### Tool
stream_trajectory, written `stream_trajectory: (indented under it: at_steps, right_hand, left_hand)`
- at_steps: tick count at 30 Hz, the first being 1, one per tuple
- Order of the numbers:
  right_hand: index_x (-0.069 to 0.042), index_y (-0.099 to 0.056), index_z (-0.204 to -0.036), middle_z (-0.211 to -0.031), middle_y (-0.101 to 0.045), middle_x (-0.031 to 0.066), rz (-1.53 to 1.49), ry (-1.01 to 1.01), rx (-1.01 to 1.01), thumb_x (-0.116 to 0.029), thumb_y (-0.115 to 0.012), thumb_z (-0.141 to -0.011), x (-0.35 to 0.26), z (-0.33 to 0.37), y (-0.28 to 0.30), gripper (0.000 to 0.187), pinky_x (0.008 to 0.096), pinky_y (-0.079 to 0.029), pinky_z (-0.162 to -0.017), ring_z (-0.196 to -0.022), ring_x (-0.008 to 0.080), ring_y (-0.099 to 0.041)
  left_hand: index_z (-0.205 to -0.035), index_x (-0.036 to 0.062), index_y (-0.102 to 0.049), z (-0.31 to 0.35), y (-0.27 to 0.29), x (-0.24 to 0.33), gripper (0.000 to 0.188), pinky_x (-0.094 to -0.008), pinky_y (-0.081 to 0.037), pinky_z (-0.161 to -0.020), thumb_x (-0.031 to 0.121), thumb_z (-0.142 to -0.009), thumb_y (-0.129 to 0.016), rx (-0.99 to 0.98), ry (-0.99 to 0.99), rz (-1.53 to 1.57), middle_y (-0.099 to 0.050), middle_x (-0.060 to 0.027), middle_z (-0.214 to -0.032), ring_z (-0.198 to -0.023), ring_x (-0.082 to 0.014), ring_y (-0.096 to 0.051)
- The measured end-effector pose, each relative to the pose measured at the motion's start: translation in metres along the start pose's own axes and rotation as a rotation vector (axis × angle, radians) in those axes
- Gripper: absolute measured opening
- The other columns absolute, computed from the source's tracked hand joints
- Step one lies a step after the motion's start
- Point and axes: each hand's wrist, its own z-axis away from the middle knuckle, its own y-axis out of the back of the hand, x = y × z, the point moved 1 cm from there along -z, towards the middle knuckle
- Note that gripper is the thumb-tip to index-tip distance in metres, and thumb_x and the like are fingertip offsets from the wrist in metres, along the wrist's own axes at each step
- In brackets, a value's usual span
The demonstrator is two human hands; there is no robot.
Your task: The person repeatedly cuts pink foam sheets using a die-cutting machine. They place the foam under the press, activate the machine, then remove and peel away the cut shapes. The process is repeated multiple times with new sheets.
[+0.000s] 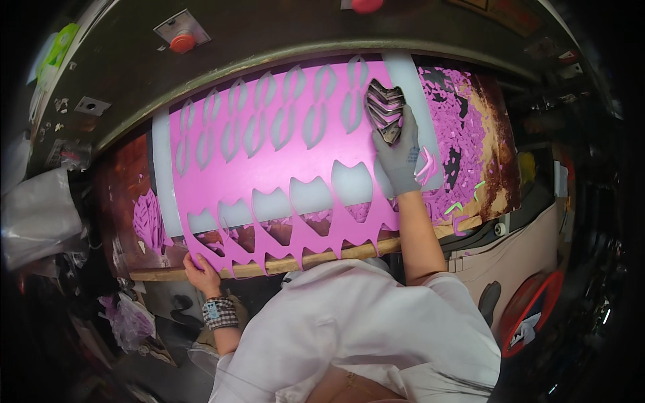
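A bright pink sheet lies over a pale cutting board. Leaf-shaped openings run in two rows along its far part, and larger shield-shaped openings line its near part. My right hand, in a grey glove, grips a metal cutting die with zigzag blades at the sheet's far right; pink shows between the blades. At the near left corner, my bare left hand pinches the sheet's edge, which hangs over the wooden front edge of the table. A checked band circles that wrist.
Many pink scraps cover the right of the table, with a few green bits. A stack of pink cut pieces sits at the left. A dark machine beam with a red button spans the far side. Clear plastic hangs at left.
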Motion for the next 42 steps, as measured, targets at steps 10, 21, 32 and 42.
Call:
stream_trajectory:
  at_steps: [10, 21, 32, 42]
  right_hand:
    - [0.004, -0.032, -0.142, -0.136, -0.042, 0.0294, -0.167, -0.035, 0.015, -0.017, -0.070, -0.080, -0.005, 0.026, 0.020, 0.076, 0.0456, -0.037, -0.106, -0.127, 0.0432, -0.043]
    - [0.006, -0.041, -0.134, -0.125, -0.056, 0.0250, -0.306, -0.261, 0.168, -0.009, -0.071, -0.083, -0.003, 0.066, 0.020, 0.061, 0.0370, -0.052, -0.095, -0.114, 0.0312, -0.060]
    - [0.005, -0.045, -0.133, -0.123, -0.057, 0.0215, -0.281, -0.287, 0.196, -0.014, -0.079, -0.076, -0.012, 0.069, 0.026, 0.068, 0.0357, -0.051, -0.092, -0.112, 0.0277, -0.059]
    - [0.006, -0.044, -0.132, -0.083, -0.049, 0.0052, -0.178, -0.052, 0.192, -0.009, -0.078, -0.074, -0.019, 0.033, 0.031, 0.068, 0.0277, -0.047, -0.071, -0.075, 0.0148, -0.050]
  left_hand:
    - [-0.110, -0.0034, -0.055, 0.004, 0.005, -0.010, 0.032, -0.0407, -0.046, -0.080, 0.025, -0.097, -0.051, -0.040, -0.039, -0.025, -0.061, -0.0215, -0.098, -0.087, -0.0338, -0.058]
    - [-0.113, -0.0056, -0.051, 0.001, 0.008, -0.008, 0.040, -0.0455, -0.045, -0.076, 0.031, -0.100, -0.045, -0.062, -0.097, -0.094, -0.060, -0.0264, -0.098, -0.086, -0.0419, -0.058]
    - [-0.116, -0.0029, -0.051, 0.018, 0.001, -0.017, 0.036, -0.0484, -0.042, -0.076, 0.028, -0.099, -0.048, 0.030, -0.252, -0.017, -0.059, -0.0272, -0.098, -0.086, -0.0436, -0.055]
    - [-0.115, -0.0029, -0.051, 0.036, 0.000, -0.026, 0.036, -0.0446, -0.042, -0.079, 0.029, -0.099, -0.048, 0.030, -0.173, -0.016, -0.059, -0.0240, -0.098, -0.087, -0.0384, -0.055]
